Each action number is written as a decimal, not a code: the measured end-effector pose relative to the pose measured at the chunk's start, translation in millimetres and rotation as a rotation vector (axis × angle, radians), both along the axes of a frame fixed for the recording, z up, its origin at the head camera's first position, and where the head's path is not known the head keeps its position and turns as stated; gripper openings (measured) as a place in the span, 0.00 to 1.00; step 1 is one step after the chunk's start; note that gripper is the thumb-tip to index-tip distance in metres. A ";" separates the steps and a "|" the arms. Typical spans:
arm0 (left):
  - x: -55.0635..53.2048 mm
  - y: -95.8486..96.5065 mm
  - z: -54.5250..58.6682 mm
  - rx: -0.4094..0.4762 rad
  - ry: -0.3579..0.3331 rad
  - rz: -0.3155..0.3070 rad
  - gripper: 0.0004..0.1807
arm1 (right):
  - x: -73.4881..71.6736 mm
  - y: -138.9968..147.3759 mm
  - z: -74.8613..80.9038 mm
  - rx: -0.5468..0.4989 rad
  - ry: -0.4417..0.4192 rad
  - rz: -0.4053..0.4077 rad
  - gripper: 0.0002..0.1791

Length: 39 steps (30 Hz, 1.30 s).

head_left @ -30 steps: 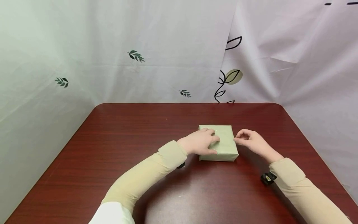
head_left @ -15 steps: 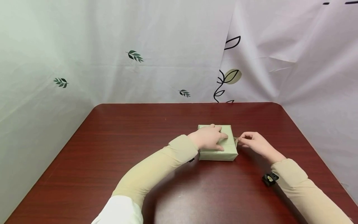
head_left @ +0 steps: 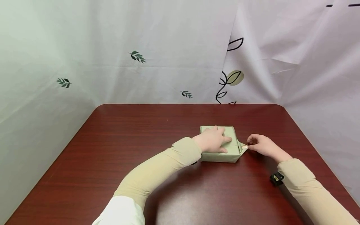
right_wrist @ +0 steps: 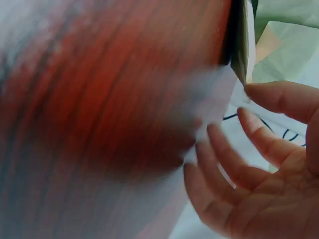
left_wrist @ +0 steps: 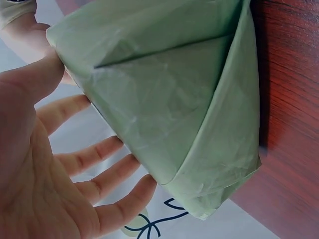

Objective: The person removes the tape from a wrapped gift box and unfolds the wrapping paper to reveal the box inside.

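A box wrapped in pale green paper (head_left: 220, 157) lies on the table, right of the middle. On its top rests my left hand (head_left: 212, 140), fingers spread. The left wrist view shows the folded paper end (left_wrist: 154, 109) close up, with my left hand (left_wrist: 55, 169) along its edge. At the box's right end, my right hand (head_left: 262, 145) pinches the tip of a paper flap (head_left: 243, 150), which is pulled out from the side. In the right wrist view, the thumb of my right hand (right_wrist: 254, 184) touches the flap's corner; the other fingers are loosely bent.
The dark red wood table (head_left: 135, 131) has rounded far corners. Behind and beside it hang white curtains (head_left: 168, 37) with leaf prints. A small black camera (head_left: 277, 178) sits on the right wrist.
My right hand has moved right and slightly nearer, drawing the paper flap out from the box's end. My left hand has slid right across the top. The box stays about where it was.
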<state>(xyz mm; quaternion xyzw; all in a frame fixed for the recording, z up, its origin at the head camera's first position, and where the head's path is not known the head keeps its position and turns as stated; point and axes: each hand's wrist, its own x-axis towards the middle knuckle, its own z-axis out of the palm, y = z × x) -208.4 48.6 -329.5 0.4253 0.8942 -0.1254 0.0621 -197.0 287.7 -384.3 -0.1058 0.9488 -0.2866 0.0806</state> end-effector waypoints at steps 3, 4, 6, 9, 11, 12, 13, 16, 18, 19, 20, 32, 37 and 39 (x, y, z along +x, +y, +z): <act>0.1 0.5 -1.8 0.000 0.003 0.000 0.31 | 0.5 1.1 -2.5 0.096 0.052 0.003 0.20; 0.2 0.6 -2.2 -0.001 0.004 -0.001 0.31 | 1.1 1.2 -2.8 0.124 0.061 -0.003 0.24; 0.3 0.9 -3.0 0.004 0.005 -0.002 0.31 | 2.1 1.7 -3.3 0.167 0.062 -0.019 0.30; 0.6 1.5 -3.6 0.006 0.007 -0.006 0.31 | 3.9 3.2 -2.9 0.208 0.054 -0.047 0.36; 0.3 1.9 -4.3 0.007 0.009 -0.007 0.31 | 4.7 4.4 -1.4 0.228 0.049 -0.061 0.38; 0.2 2.0 -4.3 0.007 0.009 -0.007 0.31 | 5.0 4.9 -0.3 0.236 0.050 -0.064 0.39; 0.3 1.9 -4.2 0.008 0.008 -0.005 0.31 | 5.1 5.5 0.8 0.242 0.049 -0.067 0.39; 0.6 1.2 -3.8 0.013 0.001 -0.001 0.31 | 4.3 8.0 3.9 0.242 0.058 -0.074 0.39; 1.1 0.1 -3.2 0.019 -0.008 0.004 0.32 | 3.7 9.2 6.0 0.221 0.087 -0.078 0.37; 1.2 -0.5 -3.1 0.023 -0.011 0.006 0.32 | 3.6 9.3 7.4 0.204 0.103 -0.082 0.36; 1.3 -1.2 -3.2 0.025 -0.011 0.008 0.32 | 3.6 8.4 9.2 0.183 0.125 -0.086 0.35; 0.3 -12.5 -5.6 0.126 0.008 -0.007 0.30 | 22.7 -29.4 30.7 -0.243 0.010 -0.022 0.24; -5.1 -22.1 -3.8 0.179 -0.023 -0.051 0.18 | 24.5 -36.2 29.4 -0.305 -0.045 0.019 0.24; -8.5 -27.5 -3.6 0.196 -0.022 -0.053 0.17 | 24.8 -39.0 28.1 -0.294 -0.037 0.021 0.23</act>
